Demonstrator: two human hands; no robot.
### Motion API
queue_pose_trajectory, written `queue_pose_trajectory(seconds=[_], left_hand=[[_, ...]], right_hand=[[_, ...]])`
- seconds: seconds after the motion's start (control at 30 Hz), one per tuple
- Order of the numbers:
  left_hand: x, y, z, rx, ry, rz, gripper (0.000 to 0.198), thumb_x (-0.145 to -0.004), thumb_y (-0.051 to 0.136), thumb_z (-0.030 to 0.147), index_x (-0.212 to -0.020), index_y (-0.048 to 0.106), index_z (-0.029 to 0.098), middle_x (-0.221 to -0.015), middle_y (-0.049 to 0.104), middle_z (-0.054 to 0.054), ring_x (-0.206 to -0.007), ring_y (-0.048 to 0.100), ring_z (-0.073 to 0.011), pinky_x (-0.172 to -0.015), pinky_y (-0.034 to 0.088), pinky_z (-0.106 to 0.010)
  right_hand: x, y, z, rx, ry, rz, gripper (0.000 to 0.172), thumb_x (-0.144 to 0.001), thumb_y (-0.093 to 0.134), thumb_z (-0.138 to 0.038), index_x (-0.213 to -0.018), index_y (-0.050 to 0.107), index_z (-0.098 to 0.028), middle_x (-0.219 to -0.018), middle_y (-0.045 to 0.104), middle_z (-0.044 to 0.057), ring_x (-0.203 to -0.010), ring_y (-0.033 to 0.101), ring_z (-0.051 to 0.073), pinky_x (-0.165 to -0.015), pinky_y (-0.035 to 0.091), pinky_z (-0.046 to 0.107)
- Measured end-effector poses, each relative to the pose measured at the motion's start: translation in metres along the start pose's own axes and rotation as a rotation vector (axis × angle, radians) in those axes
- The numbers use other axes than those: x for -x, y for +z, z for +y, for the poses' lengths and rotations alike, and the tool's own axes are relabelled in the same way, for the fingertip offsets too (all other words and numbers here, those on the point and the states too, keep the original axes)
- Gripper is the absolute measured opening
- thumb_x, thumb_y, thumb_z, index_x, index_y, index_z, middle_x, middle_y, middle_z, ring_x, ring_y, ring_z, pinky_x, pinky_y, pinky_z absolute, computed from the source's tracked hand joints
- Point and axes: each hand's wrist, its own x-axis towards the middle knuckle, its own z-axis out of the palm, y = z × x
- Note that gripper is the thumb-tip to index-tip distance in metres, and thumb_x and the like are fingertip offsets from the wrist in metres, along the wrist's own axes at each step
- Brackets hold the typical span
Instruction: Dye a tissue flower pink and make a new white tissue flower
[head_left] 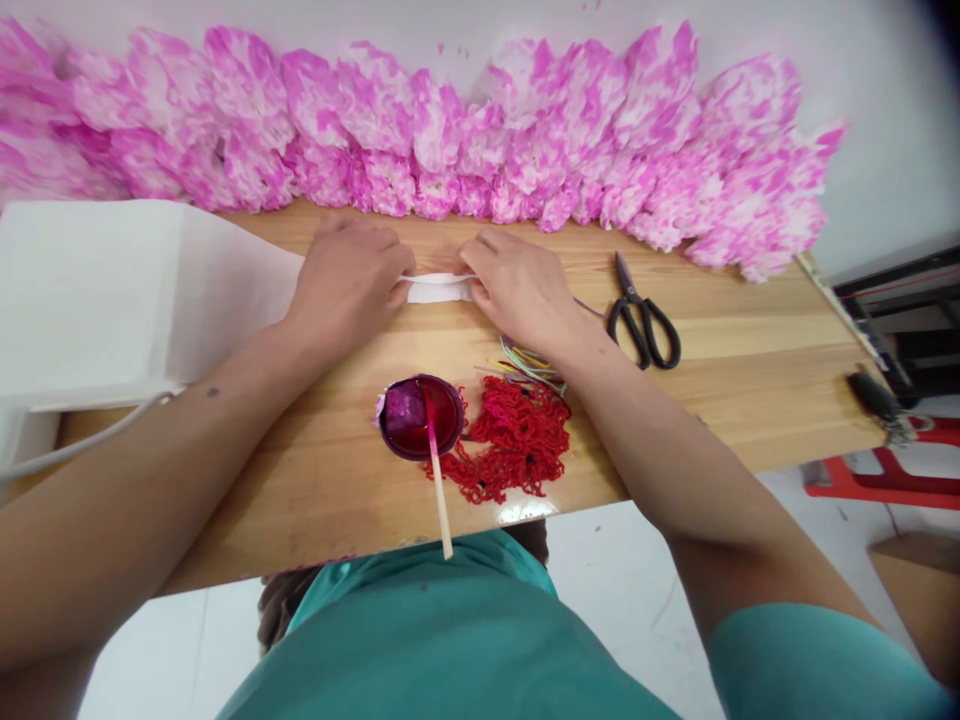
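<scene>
A narrow folded strip of white paper (439, 288) spans the gap between my two hands, low over the wooden table (315, 480). My left hand (352, 265) pinches its left end with the fingers curled. At the other end my right hand (517, 280) grips the strip, thumb and fingers closed. Most of both ends is hidden under the hands. Nearer me stands a small cup of red-purple liquid (442, 415), with a pale stick (441, 500) leaning out of it. Beside the cup lies a heap of red yarn (517, 435).
Pink-and-white paper flowers (480, 140) line the table's back edge. Black-handled scissors (646, 325) lie right of my right hand, near loose coloured strings (529, 365). A stack of white sheets (90, 300) and a white cord (97, 435) are at left. A red stool (885, 480) stands at right.
</scene>
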Motion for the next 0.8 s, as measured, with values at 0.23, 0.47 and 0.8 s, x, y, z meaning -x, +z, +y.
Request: queue_pose_trajectory(seconds=[0.23, 0.47, 0.8], left_hand=[[-0.004, -0.010, 0.007, -0.076, -0.029, -0.094, 0.027, -0.094, 0.042, 0.023, -0.091, 0.068, 0.020, -0.093, 0.072, -0.009, -0.094, 0.062, -0.0277, -0.090, 0.041, -0.048], [-0.007, -0.017, 0.010, -0.152, -0.015, -0.239, 0.030, -0.092, 0.041, 0.020, -0.092, 0.070, 0.018, -0.096, 0.072, -0.012, -0.095, 0.063, -0.0282, -0.094, 0.039, -0.051], [-0.008, -0.027, 0.012, -0.186, 0.080, -0.245, 0.033, -0.091, 0.038, 0.010, -0.071, 0.061, 0.022, -0.078, 0.066, -0.009, -0.086, 0.060, -0.0276, -0.095, 0.040, -0.055]], right_hand=[[0.001, 0.001, -0.001, 0.027, -0.023, 0.020, 0.021, -0.099, 0.044, -0.020, -0.110, 0.061, -0.023, -0.109, 0.067, 0.009, -0.100, 0.063, 0.027, -0.070, 0.044, 0.038], [0.002, -0.001, 0.000, 0.014, -0.033, -0.001, 0.025, -0.103, 0.040, -0.023, -0.110, 0.064, -0.022, -0.108, 0.068, 0.008, -0.097, 0.064, 0.025, -0.072, 0.044, 0.037], [0.002, -0.001, 0.003, -0.007, -0.048, 0.017, 0.040, -0.105, 0.030, -0.031, -0.100, 0.069, -0.023, -0.096, 0.070, 0.008, -0.089, 0.065, 0.020, -0.067, 0.044, 0.035]])
